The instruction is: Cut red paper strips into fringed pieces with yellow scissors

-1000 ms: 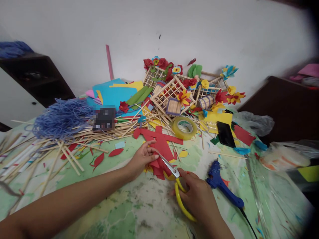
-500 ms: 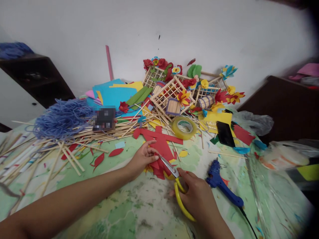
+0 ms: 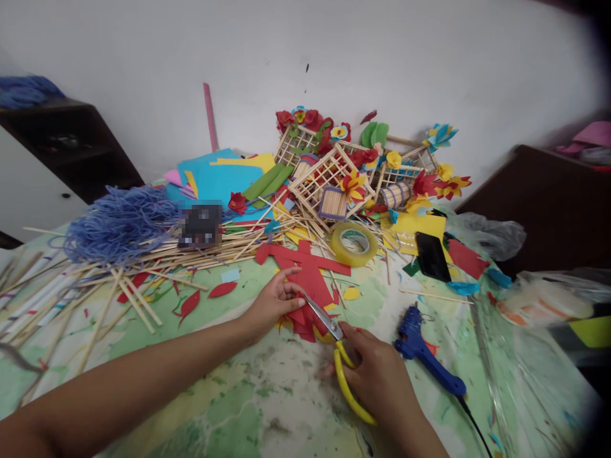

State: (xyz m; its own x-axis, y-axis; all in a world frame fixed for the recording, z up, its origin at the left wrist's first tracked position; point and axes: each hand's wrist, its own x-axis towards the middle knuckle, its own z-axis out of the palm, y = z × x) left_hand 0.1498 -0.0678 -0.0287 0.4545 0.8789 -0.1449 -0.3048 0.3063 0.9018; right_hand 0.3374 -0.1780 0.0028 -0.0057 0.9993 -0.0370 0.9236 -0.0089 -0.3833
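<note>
Left hand [image 3: 272, 302]: fingers lie on the edge of the red craft-paper cutout [image 3: 310, 280]; whether they pinch it or only steady it cannot be told from this view.
Right hand [image 3: 377, 375]: clenched around the yellow-handled scissors [image 3: 346, 385], grasping them by the loops.
Scissors position: steel blades [image 3: 325, 318] nearly closed, tips at the lower edge of the cutout.
Cutout position: on the painted tabletop [image 3: 267, 388], between both hands.
Nearby: clear tape roll [image 3: 354, 244] just beyond the cutout; blue hot glue gun [image 3: 422, 359] to its right; bamboo skewers [image 3: 191, 254] beyond it to the left.
Progress: arms and crossbar of the cutout are shaped; the layered red paper at the blades shows a ragged edge, not yet trimmed.
</note>
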